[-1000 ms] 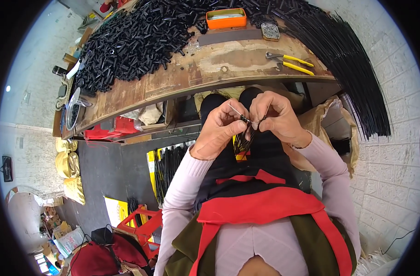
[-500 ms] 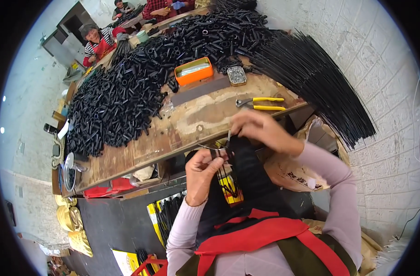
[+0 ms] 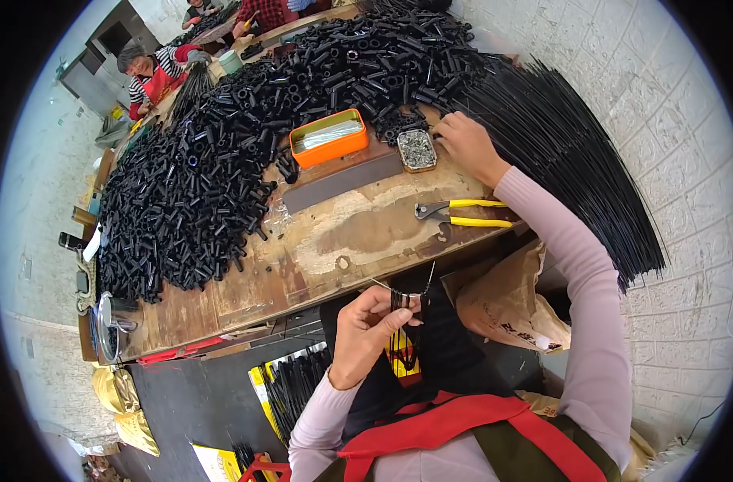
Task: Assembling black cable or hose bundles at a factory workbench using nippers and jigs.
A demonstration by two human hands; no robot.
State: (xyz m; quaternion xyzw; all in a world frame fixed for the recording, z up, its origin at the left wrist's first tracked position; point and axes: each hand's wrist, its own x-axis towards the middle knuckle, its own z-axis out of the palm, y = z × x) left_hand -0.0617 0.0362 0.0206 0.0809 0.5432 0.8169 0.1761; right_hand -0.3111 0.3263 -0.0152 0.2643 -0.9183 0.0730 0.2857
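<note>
We are pinching 1 small black part (image 3: 400,301) closed in our left hand (image 3: 365,333) near the lap, while our right hand (image 3: 463,143), fingers curled, is reaching far to the small fastener tin (image 3: 417,149) touching its left.

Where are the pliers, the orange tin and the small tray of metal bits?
pliers (image 3: 463,214), head view, on the yellow handles.
orange tin (image 3: 329,137), head view, on its contents near the middle.
small tray (image 3: 418,149), head view, on the metal bits inside.
</note>
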